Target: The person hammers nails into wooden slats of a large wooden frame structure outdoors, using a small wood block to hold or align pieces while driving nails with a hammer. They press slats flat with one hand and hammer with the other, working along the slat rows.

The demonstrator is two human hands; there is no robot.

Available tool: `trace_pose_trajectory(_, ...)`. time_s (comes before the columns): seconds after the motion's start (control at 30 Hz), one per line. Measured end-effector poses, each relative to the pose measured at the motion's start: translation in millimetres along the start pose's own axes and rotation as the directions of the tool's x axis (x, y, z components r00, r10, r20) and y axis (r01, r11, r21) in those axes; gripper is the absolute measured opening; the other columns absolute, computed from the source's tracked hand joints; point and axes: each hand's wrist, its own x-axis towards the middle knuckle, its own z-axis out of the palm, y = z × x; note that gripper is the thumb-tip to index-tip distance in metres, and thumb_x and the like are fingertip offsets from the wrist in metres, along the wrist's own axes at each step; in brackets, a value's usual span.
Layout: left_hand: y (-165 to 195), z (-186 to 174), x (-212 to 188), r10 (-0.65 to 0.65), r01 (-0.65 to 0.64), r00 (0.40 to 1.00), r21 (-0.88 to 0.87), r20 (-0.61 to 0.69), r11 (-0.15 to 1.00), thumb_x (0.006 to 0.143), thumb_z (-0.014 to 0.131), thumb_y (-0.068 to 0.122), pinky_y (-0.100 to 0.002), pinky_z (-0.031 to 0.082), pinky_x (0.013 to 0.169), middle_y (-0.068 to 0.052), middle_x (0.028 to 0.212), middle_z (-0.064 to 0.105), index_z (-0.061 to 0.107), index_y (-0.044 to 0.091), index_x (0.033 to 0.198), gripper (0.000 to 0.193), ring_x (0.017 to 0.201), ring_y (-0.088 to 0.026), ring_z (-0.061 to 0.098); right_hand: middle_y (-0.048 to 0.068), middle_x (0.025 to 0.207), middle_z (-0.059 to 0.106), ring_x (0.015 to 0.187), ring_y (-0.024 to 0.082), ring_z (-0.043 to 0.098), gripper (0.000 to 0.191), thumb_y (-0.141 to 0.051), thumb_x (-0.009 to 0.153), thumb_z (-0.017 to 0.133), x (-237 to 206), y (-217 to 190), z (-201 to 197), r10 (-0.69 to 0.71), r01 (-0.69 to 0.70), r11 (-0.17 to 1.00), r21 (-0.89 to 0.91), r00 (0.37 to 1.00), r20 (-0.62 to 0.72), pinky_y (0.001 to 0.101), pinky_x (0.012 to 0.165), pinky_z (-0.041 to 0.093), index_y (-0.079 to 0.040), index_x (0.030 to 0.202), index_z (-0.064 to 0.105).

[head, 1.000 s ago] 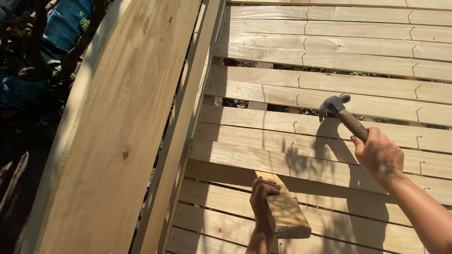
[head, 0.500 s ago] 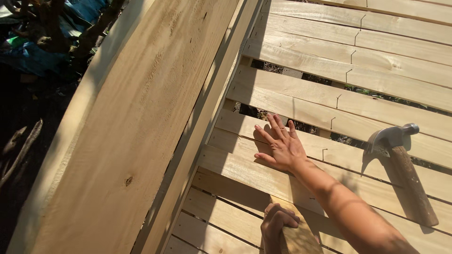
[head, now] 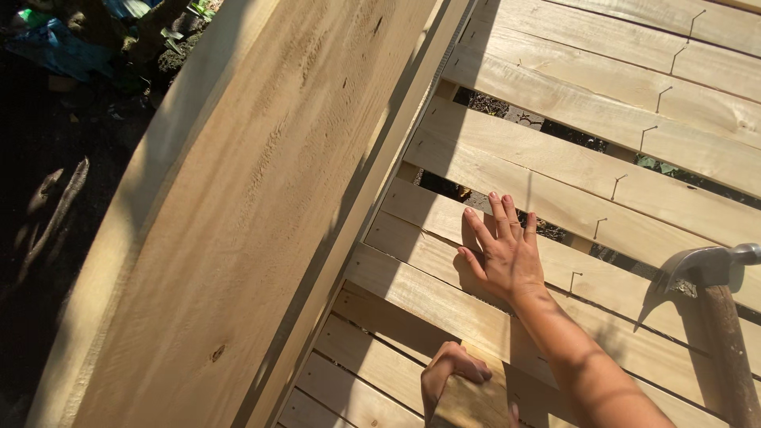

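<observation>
Right hand (head: 506, 254) flat on the pale wooden slat deck (head: 602, 119), palm down, fingers spread and pointing far-left, gripping nothing. It presses on one of the middle slats, just right of the long edge where the slats meet the big board.

Left hand (head: 450, 374) at the near edge of the frame, fingers curled over the top end of a small light-brown wooden block (head: 468, 400). The block rests on the near slats, mostly cut off by the frame edge. The grip looks closed round it; thumb not visible.

Steel claw hammer with brown wooden handle (head: 717, 317) lies on the slats at the near right, head pointing far, handle running towards the near edge. Neither hand touches it; it is well apart from the right hand.

Wide pale timber plank (head: 238, 206) fills the left half, leaning diagonally from near-left to far-right, with its edge along the slat ends. Small bent nails (head: 615, 187) stick up along the slats in a row on the right. Gaps between the far slats show dark ground. Dark soil and debris (head: 55, 119) on the far left, in shade.
</observation>
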Motion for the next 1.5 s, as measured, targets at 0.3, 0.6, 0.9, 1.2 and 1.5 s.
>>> trace_pose_trajectory(0.3,43,12,94,-0.295,0.272,0.952,-0.228,-0.076,0.935,0.062,0.079,0.016,-0.026,0.058,0.076,0.001,0.097,0.070,0.063,0.009,0.109,0.050,0.085,-0.005,0.068,0.017,0.170,0.018,0.157,0.036,0.015,0.075,-0.064,0.093,0.049,8,-5,-11,-0.015,0.016,0.998,0.063,1.000,-0.026,0.0685,0.119,0.014,-0.029,0.158,0.039)
trace_pose_trajectory(0.6,29,-5,42,0.198,-0.230,0.973,0.438,0.119,0.869,0.070,0.085,0.014,-0.028,0.048,0.084,0.002,0.075,0.061,0.058,0.015,0.077,0.028,0.092,-0.011,0.058,0.020,0.174,0.018,0.160,0.042,0.013,0.069,-0.057,0.095,0.052,8,-26,-5,0.100,-0.095,0.991,0.099,0.994,-0.050,0.0716,0.120,0.011,-0.024,0.155,0.044)
trace_pose_trajectory(0.9,-28,-31,-6,-0.373,0.250,0.927,-0.798,0.034,0.548,0.080,0.083,0.026,-0.038,0.055,0.081,-0.014,0.087,0.060,0.055,0.000,0.087,0.039,0.083,-0.023,0.061,0.020,0.167,0.034,0.155,0.044,0.028,0.066,-0.060,0.090,0.061,0,-28,7,0.129,-0.122,0.991,0.061,0.984,-0.123,0.0719,0.117,0.023,-0.023,0.144,0.059)
trace_pose_trajectory(1.2,-26,-12,-7,-0.044,-0.018,0.987,-0.373,-0.157,0.928,0.072,0.092,0.009,-0.031,0.053,0.081,-0.008,0.088,0.065,0.056,0.006,0.093,0.042,0.080,-0.017,0.064,0.017,0.166,0.036,0.153,0.042,0.033,0.066,-0.058,0.088,0.066,2,-30,2,0.138,-0.128,0.989,0.073,0.978,-0.159,0.0709,0.117,0.026,-0.023,0.143,0.059)
trace_pose_trajectory(1.5,-12,-11,-16,-0.024,0.016,0.997,-0.104,-0.077,0.994,0.068,0.087,0.012,-0.028,0.056,0.079,-0.003,0.091,0.062,0.053,0.009,0.094,0.043,0.083,-0.012,0.066,0.024,0.167,0.019,0.153,0.046,0.010,0.080,-0.063,0.088,0.057,4,-34,4,0.130,-0.120,0.987,0.110,0.987,-0.090,0.0739,0.111,0.002,-0.017,0.151,0.045)
